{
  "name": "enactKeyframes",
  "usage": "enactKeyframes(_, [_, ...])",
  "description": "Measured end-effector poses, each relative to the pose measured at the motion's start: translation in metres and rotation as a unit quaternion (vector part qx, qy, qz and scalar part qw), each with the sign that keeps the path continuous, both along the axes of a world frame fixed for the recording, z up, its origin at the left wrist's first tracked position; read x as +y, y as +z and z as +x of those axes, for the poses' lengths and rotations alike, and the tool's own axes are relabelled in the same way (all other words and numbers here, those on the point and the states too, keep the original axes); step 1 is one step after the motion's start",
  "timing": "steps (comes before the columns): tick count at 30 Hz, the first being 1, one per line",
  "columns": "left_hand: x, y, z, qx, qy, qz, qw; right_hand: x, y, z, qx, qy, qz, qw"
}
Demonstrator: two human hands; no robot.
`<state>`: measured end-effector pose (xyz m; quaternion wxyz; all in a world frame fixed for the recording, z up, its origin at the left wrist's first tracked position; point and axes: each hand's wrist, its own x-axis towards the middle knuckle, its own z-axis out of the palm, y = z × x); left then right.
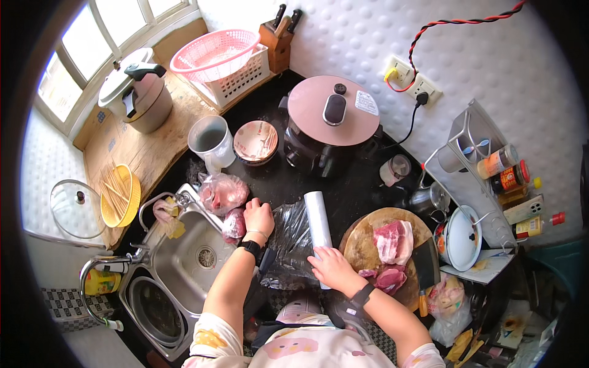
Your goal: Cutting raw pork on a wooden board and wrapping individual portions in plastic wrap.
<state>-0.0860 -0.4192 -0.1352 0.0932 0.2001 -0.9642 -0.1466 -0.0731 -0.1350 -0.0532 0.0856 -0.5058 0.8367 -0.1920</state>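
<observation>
My left hand (pixel 259 216) rests beside a plastic-wrapped piece of meat (pixel 233 226), fingers curled; whether it grips anything is unclear. A larger plastic bag of meat (pixel 224 192) sits just behind. My right hand (pixel 335 268) lies with spread fingers over the lower part of a white roll of plastic film (pixel 317 220). Clear plastic film (pixel 290 244) is spread out from the roll towards my left hand. To the right, raw meat pieces (pixel 394 241) lie on a round wooden chopping board (pixel 361 230), along with a cleaver (pixel 426 264) at its right edge.
A steel sink (pixel 184 262) is at the left. Behind stand a white jug (pixel 210 140), stacked bowls (pixel 256 141) and a pink-lidded electric cooker (pixel 332 124). A glass jar (pixel 395 169) and a rack with condiment bottles (pixel 510 177) are on the right. A plastic bag (pixel 448 306) lies beside the board.
</observation>
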Motion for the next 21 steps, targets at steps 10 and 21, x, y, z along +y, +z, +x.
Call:
enactKeyframes(10, [-0.018, 0.002, 0.002, -0.036, -0.001, -0.116, 0.993, 0.006, -0.013, 0.014, -0.009, 0.070, 0.025, 0.997])
enactKeyframes(21, [-0.030, 0.027, 0.029, -0.056, 0.023, -0.187, 0.981, 0.041, -0.026, 0.046, -0.038, 0.149, 0.018, 0.988])
